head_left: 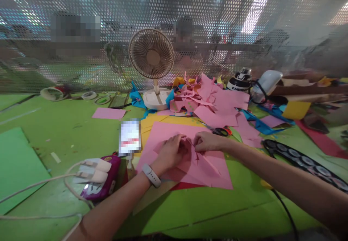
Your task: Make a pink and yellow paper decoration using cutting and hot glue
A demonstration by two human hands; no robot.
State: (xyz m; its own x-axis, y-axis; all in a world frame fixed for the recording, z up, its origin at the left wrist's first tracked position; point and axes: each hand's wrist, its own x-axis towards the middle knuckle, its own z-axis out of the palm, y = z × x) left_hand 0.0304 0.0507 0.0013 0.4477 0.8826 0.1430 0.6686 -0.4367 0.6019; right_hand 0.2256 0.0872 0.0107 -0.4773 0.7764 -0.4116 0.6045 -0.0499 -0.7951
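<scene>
Forearms (119,205) over green worktop (233,214), left hand (169,154) and curled right hand (206,142) side by side on pink paper (187,172) at centre, either grip's hold impossible to tell, scissors (220,131) beyond.

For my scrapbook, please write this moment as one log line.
left hand: on pink paper; right hand: at pink paper, grip unclear; scissors: beyond right hand; fan: farther back

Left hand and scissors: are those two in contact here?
Apart. The head view shows a plain gap: part of the pink sheet is visible between the fingers of the left hand and the scissors.
</scene>
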